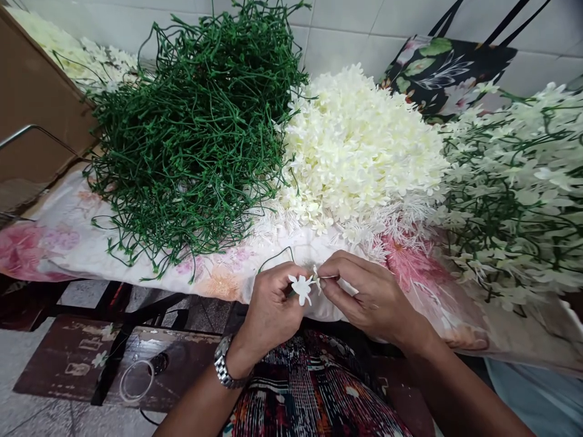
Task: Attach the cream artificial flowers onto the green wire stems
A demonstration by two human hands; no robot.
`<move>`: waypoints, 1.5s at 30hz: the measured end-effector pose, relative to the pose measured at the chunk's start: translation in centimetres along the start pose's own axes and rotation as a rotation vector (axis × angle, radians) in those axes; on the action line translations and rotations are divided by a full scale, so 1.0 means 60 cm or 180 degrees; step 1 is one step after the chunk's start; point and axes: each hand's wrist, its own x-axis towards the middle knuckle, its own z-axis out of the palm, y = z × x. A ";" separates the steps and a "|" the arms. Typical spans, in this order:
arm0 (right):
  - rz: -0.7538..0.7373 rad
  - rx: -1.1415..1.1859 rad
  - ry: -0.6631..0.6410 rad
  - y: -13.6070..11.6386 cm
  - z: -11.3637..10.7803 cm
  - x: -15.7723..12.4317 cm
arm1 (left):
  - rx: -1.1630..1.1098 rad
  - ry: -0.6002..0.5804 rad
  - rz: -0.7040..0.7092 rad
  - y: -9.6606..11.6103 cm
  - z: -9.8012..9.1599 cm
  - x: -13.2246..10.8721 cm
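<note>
My left hand [277,303] is closed around a green plastic stem, part of which loops out above the fingers. A white artificial flower [301,289] sits on that stem at my fingertips. Close by on the right, my right hand [364,294] pinches a small white blossom [317,278] between thumb and forefinger, right beside the first flower. Whether the two blossoms touch is hard to see. Beyond my hands lie a tangled heap of green plastic stems [191,127] and a mound of loose cream-white blossoms [359,145].
Flowers fixed on stems [523,194] are piled at the right. A cardboard box [40,91] stands at the left, and a black floral bag [450,76] leans on the tiled wall. A flowered cloth [64,243] covers the table. Below is a wooden bench [182,352] with a clear ring.
</note>
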 end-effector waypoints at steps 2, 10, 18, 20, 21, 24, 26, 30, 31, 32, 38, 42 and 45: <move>0.0033 0.0102 -0.0041 0.003 0.000 0.002 | 0.0102 -0.0052 -0.0038 -0.001 0.000 0.001; -0.0134 0.0036 -0.0133 0.009 0.001 0.003 | 0.0467 -0.0130 -0.0136 -0.001 0.002 0.002; -0.0185 0.0073 -0.0263 0.014 0.006 -0.003 | 0.0709 -0.0244 -0.0046 -0.002 0.003 0.003; -0.0201 0.0057 -0.0264 0.015 0.009 -0.003 | 0.0769 -0.0232 -0.0074 -0.003 0.003 0.004; -0.0206 0.0051 -0.0252 0.015 0.010 -0.003 | 0.0767 -0.0225 -0.0092 -0.003 0.003 0.004; -0.0201 0.0107 -0.0195 0.014 0.009 -0.003 | 0.0517 -0.0198 -0.0089 -0.002 0.001 0.003; -0.0176 0.0212 -0.0146 0.010 0.005 -0.002 | 0.0246 -0.0141 -0.0042 0.001 -0.002 0.002; 0.0078 0.0497 -0.0137 -0.003 -0.009 0.000 | 0.0175 0.0143 0.0220 0.007 -0.006 -0.003; 0.0152 0.0557 -0.0132 -0.007 -0.012 0.000 | 0.0264 0.0200 0.0324 0.007 -0.006 -0.005; 0.0216 0.0604 -0.0114 -0.010 -0.014 0.000 | 0.0367 0.0250 0.0430 0.006 -0.005 -0.007; 0.0400 0.0724 0.0155 -0.020 -0.011 -0.001 | 0.0905 0.0415 0.0883 -0.001 -0.001 -0.022; 0.0442 0.0699 0.0183 -0.022 -0.004 0.001 | 0.1065 0.0363 0.0985 0.001 -0.001 -0.026; 0.0453 0.0618 0.0187 -0.021 0.001 0.000 | 0.1172 0.0315 0.1019 0.001 -0.001 -0.025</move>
